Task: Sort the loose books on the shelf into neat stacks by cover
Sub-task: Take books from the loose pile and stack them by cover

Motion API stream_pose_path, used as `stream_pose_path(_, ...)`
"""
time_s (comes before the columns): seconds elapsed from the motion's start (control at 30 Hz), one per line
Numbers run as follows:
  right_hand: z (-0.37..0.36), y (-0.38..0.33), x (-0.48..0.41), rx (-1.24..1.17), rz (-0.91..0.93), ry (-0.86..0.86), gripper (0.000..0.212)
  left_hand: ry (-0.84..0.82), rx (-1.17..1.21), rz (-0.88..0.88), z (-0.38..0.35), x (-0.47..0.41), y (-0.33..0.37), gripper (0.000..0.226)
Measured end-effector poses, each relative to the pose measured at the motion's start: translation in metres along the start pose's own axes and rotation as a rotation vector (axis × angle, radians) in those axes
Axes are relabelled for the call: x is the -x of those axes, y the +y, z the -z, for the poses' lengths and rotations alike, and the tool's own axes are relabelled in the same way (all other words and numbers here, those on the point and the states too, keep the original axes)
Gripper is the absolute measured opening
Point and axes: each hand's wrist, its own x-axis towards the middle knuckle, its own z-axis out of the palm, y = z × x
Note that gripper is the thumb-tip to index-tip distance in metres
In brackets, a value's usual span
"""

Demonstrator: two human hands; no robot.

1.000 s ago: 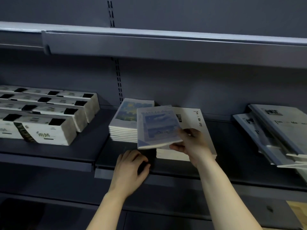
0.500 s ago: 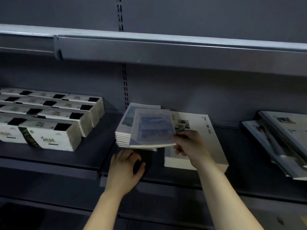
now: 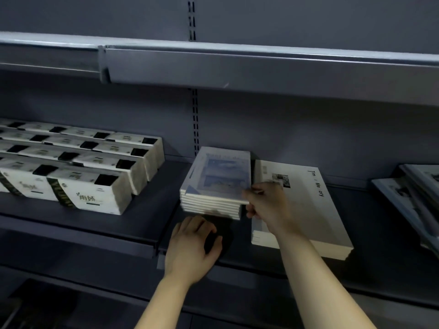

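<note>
Just in front of the blue-cover stack (image 3: 210, 206), the left hand (image 3: 192, 248) rests loosely curled on the shelf (image 3: 154, 207), holding nothing, as before. At the stack's right edge, the right hand (image 3: 266, 203) pinches the blue-cover book (image 3: 221, 176), which was raised earlier and now lies flat on top.

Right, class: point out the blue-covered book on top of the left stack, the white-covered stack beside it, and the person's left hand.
blue-covered book (image 3: 221, 173): head view, middle of its front cover.
white-covered stack (image 3: 306, 210): head view, bare part of its top cover.
left hand (image 3: 190, 248): head view, back of the hand.
</note>
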Motion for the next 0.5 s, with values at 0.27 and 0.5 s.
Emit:
stream_pose_path(0.27,-0.010,0.002,-0.010,0.071,0.053,0.010,0.011,0.003,0.012,0.006,0.001,0.000,0.001,0.024)
stream_pose_path(0.5,-0.015,0.005,-0.014,0.032,0.092,0.050,0.007,0.002,0.010,0.012,0.000,0.000,0.001,0.025)
